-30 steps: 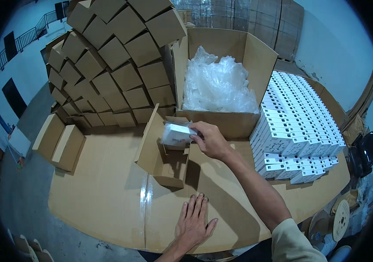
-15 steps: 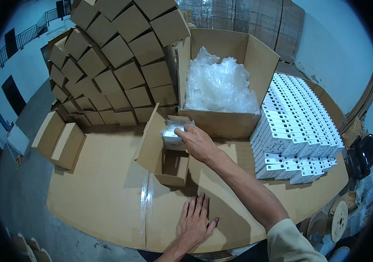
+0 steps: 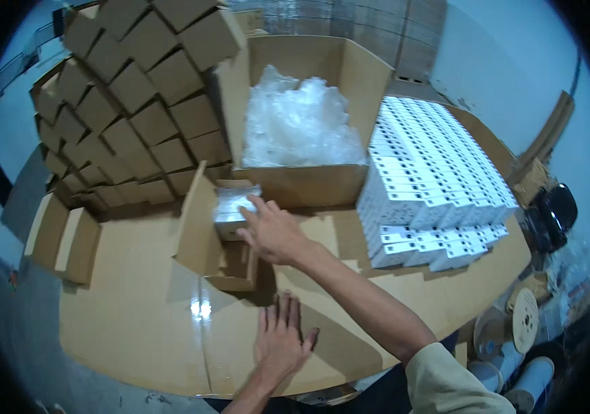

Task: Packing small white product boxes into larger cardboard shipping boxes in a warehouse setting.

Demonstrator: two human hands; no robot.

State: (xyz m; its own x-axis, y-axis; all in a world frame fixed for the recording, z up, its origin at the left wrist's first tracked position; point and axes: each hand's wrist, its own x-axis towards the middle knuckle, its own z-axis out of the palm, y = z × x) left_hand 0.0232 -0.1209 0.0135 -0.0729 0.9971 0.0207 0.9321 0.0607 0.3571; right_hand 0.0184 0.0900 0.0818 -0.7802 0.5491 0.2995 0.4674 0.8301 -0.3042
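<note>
My left hand point(image 3: 282, 345) lies flat on the cardboard-covered table with its fingers spread, holding nothing. In front of it stands a small open cardboard box point(image 3: 233, 281), one flap raised on its left side. Inside its far end sits a white package wrapped in clear plastic point(image 3: 235, 204). My right hand point(image 3: 273, 231) reaches over the box's right edge. Its fingers are apart and their tips are at the right side of the package, not wrapped round it. The near part of the box interior shows bare brown cardboard.
A large open carton point(image 3: 302, 185) full of clear plastic bags point(image 3: 302, 121) stands behind. Stacked white boxes point(image 3: 440, 183) fill the right side. Many brown cardboard boxes point(image 3: 129, 90) are piled at far left, with another open box point(image 3: 64, 238) nearer. Spools point(image 3: 524, 321) stand beside the table.
My right hand has loosened from the wrapped package, which now sits lower in the box's far end. The whole view has shifted, moving the scene leftward. My left hand still lies flat.
</note>
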